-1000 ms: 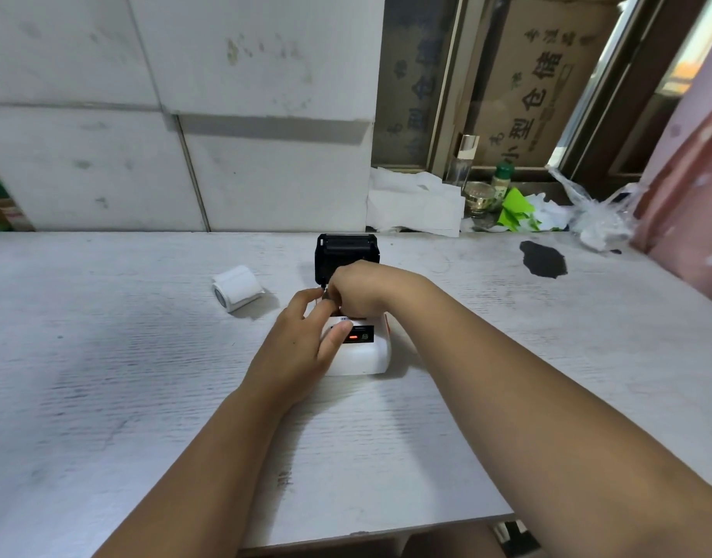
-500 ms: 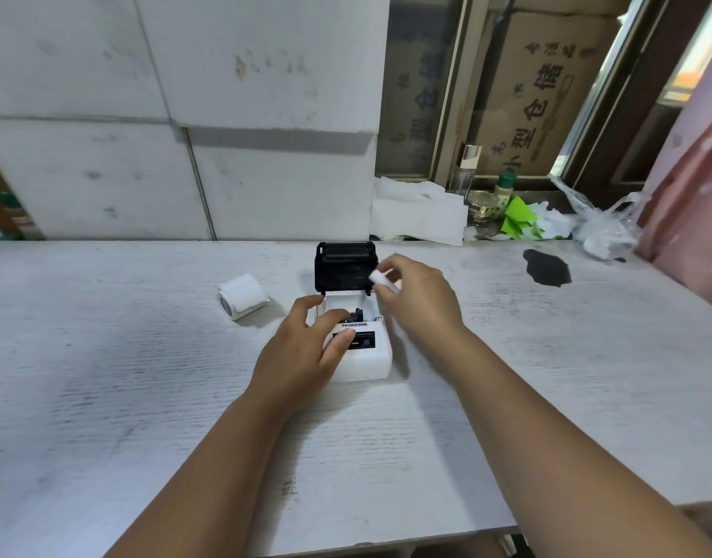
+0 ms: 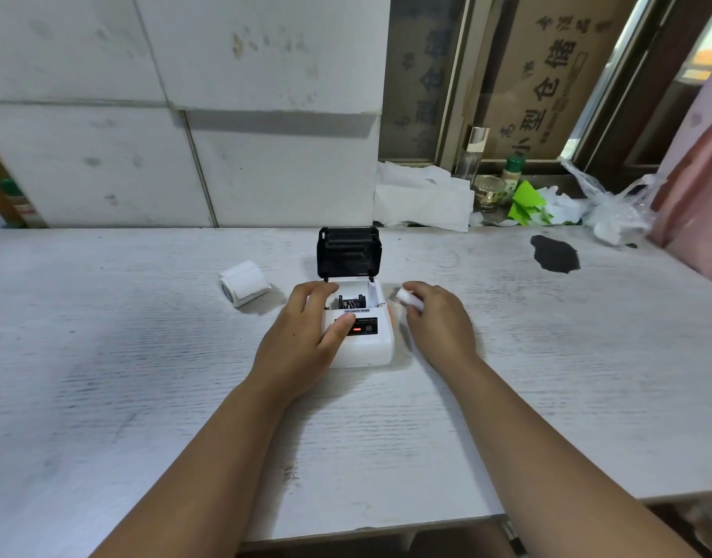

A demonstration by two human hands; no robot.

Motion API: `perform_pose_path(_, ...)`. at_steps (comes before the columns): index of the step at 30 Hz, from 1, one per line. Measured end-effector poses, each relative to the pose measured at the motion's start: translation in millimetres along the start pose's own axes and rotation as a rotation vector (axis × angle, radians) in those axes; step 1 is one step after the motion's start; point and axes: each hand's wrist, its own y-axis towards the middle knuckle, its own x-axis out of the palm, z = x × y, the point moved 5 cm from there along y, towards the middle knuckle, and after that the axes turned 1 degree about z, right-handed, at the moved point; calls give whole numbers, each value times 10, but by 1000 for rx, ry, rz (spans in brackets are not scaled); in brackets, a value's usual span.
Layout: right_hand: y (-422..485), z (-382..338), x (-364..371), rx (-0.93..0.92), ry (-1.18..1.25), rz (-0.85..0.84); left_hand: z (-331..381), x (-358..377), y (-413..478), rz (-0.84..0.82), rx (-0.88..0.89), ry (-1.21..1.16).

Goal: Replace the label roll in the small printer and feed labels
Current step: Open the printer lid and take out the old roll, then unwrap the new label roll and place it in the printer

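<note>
Head view. Your left hand (image 3: 302,336) steadies the small white label printer (image 3: 360,336) on the white wood-grain table (image 3: 144,376): the fingers are loosely spread over its left edge, and the thumb rests on the front panel beside a lit red indicator (image 3: 357,329). The black lid (image 3: 349,251) stands open and upright at the back, exposing the roll compartment (image 3: 352,302), which appears to hold no roll. Your right hand (image 3: 436,316) rests just beside the printer's right side, its fingers curled together around a small white cylinder (image 3: 408,298), probably the spent core; only its end shows. A fuller white label roll (image 3: 244,283) lies on its side on the table, to the left of the printer and apart from it.

Step in hand, as judged: removal of the old core, with the compartment cleared. The next move calls for setting the core aside, then fetching the fuller roll and seating it in the compartment with its free end drawn toward the front slot before the lid is closed. Which way the roll should unwind cannot be told here.
</note>
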Motion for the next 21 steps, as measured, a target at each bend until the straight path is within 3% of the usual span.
perform_pose_path(5, -9, 37, 8, -6, 9, 25, -1, -17, 2, -4, -20, -46)
perform_pose_path(13, 2, 90, 5, 13, -22, 41, -118, -208, 11, 307, -185, 50)
perform_pose_path(21, 67, 151, -12, 92, 58, 88, -91, -213, 15, 300, -194, 35)
